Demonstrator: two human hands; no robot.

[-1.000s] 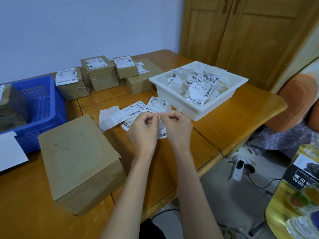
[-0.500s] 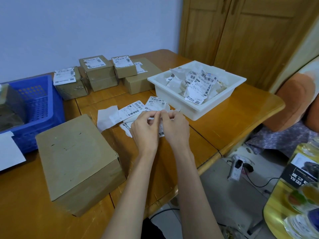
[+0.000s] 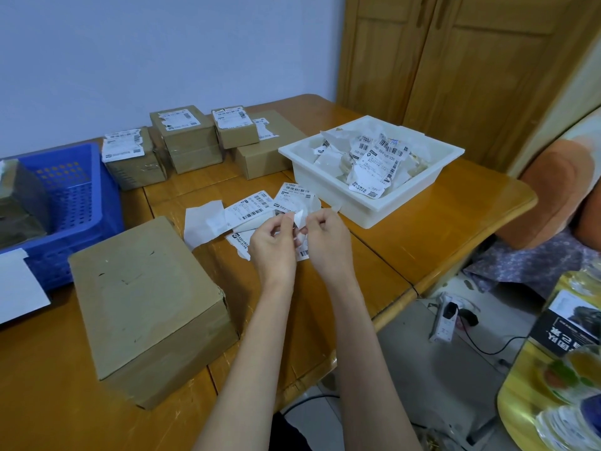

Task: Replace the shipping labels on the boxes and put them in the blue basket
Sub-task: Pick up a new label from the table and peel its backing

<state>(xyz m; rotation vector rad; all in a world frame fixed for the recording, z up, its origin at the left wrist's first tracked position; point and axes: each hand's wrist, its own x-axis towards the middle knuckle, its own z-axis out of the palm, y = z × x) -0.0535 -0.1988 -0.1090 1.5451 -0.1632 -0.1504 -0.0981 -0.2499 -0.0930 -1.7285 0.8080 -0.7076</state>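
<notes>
The fresh shipping label (image 3: 300,219) is being held above the bench (image 3: 406,242), between the bare box and the white tray. The left hand (image 3: 271,242) is pinching 1 edge of it and the right hand (image 3: 328,237) is pinching the other, with a white corner curling up between the fingertips. Judgement: the step in hand is peeling the sticker from its backing, and it is not yet free.

Loose labels (image 3: 257,206) are lying flat on the bench just beyond the hands: thin white paper printed with black barcodes, some edges torn. A blank backing sheet (image 3: 203,224) is lying just beside them, creased.

The large cardboard box (image 3: 146,304) is sitting left of the hands, near them, its top bare, matte brown and scuffed. Judgement: the next move is calling for the label to be carried across and pressed smooth onto that top.

The blue basket (image 3: 81,203), perforated plastic, is standing at the far left with at least 1 box inside. 4 or more smaller boxes (image 3: 188,141) are waiting at the back, carrying ragged labels. The white tray (image 3: 374,203) is holding crumpled discarded labels.
</notes>
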